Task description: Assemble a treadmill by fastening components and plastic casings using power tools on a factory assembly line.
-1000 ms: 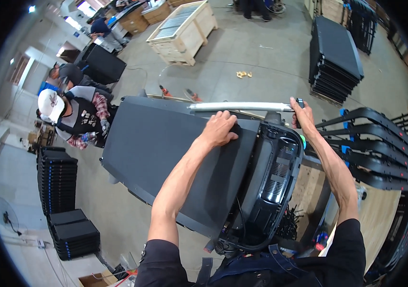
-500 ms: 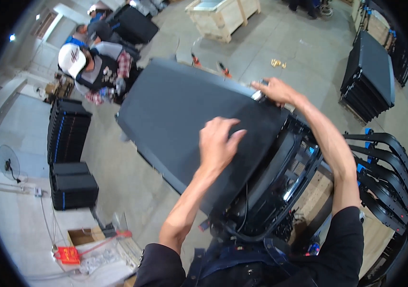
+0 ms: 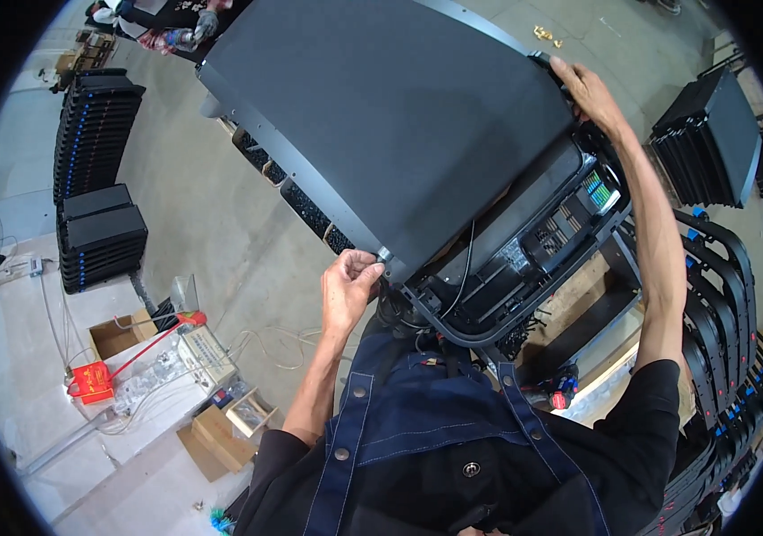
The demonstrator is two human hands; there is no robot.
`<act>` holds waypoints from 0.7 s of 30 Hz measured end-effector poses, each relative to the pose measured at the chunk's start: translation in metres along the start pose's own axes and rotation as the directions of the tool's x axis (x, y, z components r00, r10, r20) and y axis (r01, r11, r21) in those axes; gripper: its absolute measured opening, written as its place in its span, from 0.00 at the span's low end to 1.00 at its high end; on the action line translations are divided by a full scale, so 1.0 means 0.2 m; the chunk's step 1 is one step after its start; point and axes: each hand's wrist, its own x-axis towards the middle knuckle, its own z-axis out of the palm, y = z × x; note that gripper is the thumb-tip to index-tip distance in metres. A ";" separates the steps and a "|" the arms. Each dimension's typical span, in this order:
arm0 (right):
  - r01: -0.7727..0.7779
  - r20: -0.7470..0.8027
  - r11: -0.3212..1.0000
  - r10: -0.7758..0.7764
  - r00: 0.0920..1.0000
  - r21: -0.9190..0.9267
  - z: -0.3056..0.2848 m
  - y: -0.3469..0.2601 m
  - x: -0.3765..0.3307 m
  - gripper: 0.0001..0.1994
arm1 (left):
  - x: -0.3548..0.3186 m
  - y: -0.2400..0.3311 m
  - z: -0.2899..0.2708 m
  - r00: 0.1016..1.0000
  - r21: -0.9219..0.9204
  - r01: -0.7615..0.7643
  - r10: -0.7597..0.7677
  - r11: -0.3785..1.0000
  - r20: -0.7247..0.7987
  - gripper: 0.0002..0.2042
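Note:
A treadmill deck with a broad black belt [image 3: 373, 116] lies slantwise in front of me, a grey metal rail [image 3: 314, 174] along its left side. At its near left corner, my left hand [image 3: 349, 284] pinches a small silvery metal piece [image 3: 384, 255] between thumb and fingers. Across the deck, the fingers of my right hand [image 3: 589, 94] curl over the far right corner, by the rail end; the fingertips are partly hidden. Below the belt's near edge is the open black front frame [image 3: 524, 259], with a thin cable [image 3: 462, 272] and a small green-lit panel [image 3: 598, 190] inside.
Stacks of black panels stand left [image 3: 96, 134] and right [image 3: 712, 134]. Curved black frames [image 3: 721, 313] crowd the near right. A white bench [image 3: 131, 447] at lower left holds a red box [image 3: 91, 382] and cartons. Another person's gloved hands [image 3: 194, 31] show beyond the deck.
My left hand has come down from above the belt to the near left corner and closed on the metal piece. My right hand stays at the far corner. The view has tilted down nearer the deck.

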 end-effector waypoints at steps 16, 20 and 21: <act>-0.137 -0.095 0.990 0.135 0.986 -0.023 -0.26 0.09 -0.55 0.32 | -0.33 -0.08 0.06 0.994 -0.071 -0.064 0.070 0.995 0.090 0.07; -0.230 -0.225 0.964 0.256 0.940 0.134 -0.12 0.30 -0.57 0.29 | -0.41 -0.04 0.21 0.976 0.043 -0.219 0.218 0.975 0.022 0.06; -0.254 -0.271 0.935 0.318 0.909 0.247 -0.07 0.32 -0.59 0.28 | -0.44 -0.04 0.21 0.965 0.076 -0.259 0.261 0.963 -0.016 0.06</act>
